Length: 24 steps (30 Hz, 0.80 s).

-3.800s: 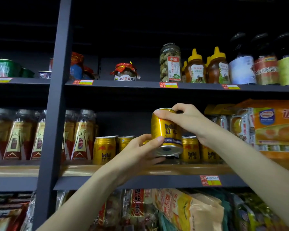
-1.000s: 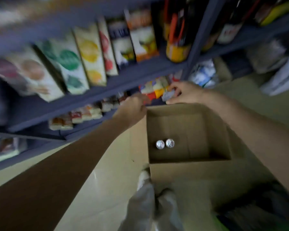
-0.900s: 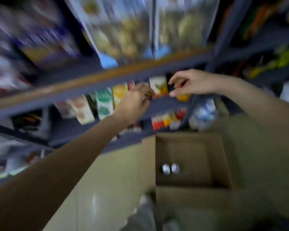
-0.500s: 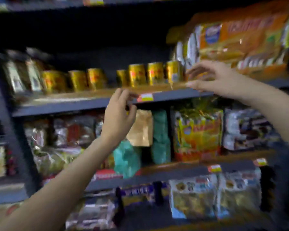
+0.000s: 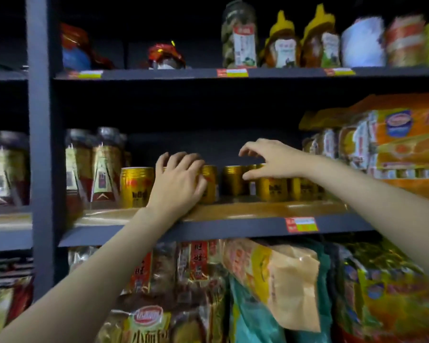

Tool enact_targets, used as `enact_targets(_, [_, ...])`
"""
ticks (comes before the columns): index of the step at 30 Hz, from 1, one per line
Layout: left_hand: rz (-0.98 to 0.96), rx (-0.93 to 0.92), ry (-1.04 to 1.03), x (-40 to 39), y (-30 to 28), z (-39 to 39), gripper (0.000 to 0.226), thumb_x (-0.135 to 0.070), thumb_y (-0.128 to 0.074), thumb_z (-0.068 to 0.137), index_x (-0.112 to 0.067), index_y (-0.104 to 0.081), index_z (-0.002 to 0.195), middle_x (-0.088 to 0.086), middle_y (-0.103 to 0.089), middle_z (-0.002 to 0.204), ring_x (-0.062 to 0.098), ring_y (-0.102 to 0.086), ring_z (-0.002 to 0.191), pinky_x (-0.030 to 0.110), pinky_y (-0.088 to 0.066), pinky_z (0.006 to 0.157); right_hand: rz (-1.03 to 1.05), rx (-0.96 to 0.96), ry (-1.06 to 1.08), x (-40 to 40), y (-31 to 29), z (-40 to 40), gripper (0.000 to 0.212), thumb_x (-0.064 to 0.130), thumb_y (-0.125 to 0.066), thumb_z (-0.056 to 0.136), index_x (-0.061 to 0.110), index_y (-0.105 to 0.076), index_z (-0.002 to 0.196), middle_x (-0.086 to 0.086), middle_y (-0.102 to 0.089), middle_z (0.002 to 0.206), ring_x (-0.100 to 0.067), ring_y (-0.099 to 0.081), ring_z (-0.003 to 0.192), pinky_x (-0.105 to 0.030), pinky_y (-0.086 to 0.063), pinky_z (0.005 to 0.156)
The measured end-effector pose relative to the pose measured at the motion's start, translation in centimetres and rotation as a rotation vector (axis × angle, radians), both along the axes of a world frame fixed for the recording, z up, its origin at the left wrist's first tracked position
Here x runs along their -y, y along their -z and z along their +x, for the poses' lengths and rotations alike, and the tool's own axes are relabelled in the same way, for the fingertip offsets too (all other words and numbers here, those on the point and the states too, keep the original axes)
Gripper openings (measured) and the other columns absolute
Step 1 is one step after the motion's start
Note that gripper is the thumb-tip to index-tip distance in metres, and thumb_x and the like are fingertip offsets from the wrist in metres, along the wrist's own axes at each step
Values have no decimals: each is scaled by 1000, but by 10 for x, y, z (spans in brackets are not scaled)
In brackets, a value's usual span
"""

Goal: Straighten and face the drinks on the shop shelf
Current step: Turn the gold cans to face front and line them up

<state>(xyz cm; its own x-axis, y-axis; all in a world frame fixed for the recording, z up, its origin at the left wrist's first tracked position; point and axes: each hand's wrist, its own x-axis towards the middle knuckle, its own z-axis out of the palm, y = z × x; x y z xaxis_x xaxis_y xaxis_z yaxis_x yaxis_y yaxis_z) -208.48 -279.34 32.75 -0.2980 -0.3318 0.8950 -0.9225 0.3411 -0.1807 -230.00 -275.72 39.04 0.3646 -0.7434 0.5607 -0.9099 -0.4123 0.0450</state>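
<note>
A: Several gold cans stand upright in a row on the middle shelf [image 5: 245, 211], just behind its wooden front lip. Far left of the row, tall bottles with gold labels [image 5: 104, 169], blurred. Next, one gold can [image 5: 136, 186] in full view, label forward.

B: And the left hand [image 5: 177, 183]?

A: Just right of that can. Palm laid over a second can [image 5: 209, 184], fingers curled round its top and side, gripping it. Only the can's right edge shows past the knuckles; its facing is hidden.

B: Further right?

A: A rear can [image 5: 233, 180] set back, apart from either hand. Then the right hand [image 5: 270, 159], fingers bent and spread claw-like above the cans, thumb low by the rim of a front can [image 5: 271, 189]. Whether thumb and can touch, cannot tell; nothing plainly held.

B: What's hard to read?

A: Label print is motion-blurred. Cans behind the right wrist are partly covered. At far right, orange snack packs [image 5: 406, 144], cut off by the frame edge.
</note>
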Motion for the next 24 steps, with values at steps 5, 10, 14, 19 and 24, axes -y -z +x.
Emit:
enact_targets(5, [98, -39, 26, 9, 1, 2, 67, -44, -10, 78, -20, -50, 126, 0, -57, 122, 23, -47, 114, 40, -18, 107, 224, -173, 149, 78, -39, 28, 83, 39, -72, 79, 31, -25, 147, -2, -23, 156, -25, -24, 141, -40, -26, 111])
enact_targets(10, [131, -50, 83, 13, 1, 4, 55, -42, -21, 83, -22, -46, 127, -2, -53, 122, 20, -42, 116, 38, -20, 105, 470, -275, 365, 133, -39, 33, 88, 40, -72, 79, 37, -18, 149, -1, -11, 159, -30, -15, 144, -46, -28, 111])
enact_targets(14, [154, -49, 99, 14, 0, 3, 51, -40, -25, 83, -23, -44, 128, -3, -51, 122, 19, -40, 118, 38, -19, 106, 368, -188, 315, 144, -36, 33, 67, 32, -71, 81, 32, -38, 140, -4, -22, 154, -30, -26, 139, -43, -34, 105])
enact_targets(19, [159, -51, 99, 14, 1, 3, 51, -40, -25, 83, -23, -44, 128, -3, -51, 123, 19, -39, 118, 37, -20, 105, 280, 38, 127, 112, -46, 18, 56, 33, -74, 79, 33, -48, 128, -3, -28, 151, -27, -28, 137, -40, -33, 104])
enact_targets(24, [183, -51, 101, 5, 1, 2, 55, -38, -22, 84, -22, -45, 131, -2, -53, 126, 18, -41, 119, 36, -18, 107, 163, 711, -181, 43, -51, 1, 49, 26, -75, 78, 29, -52, 122, -7, -48, 125, -23, -48, 109, -29, -46, 71])
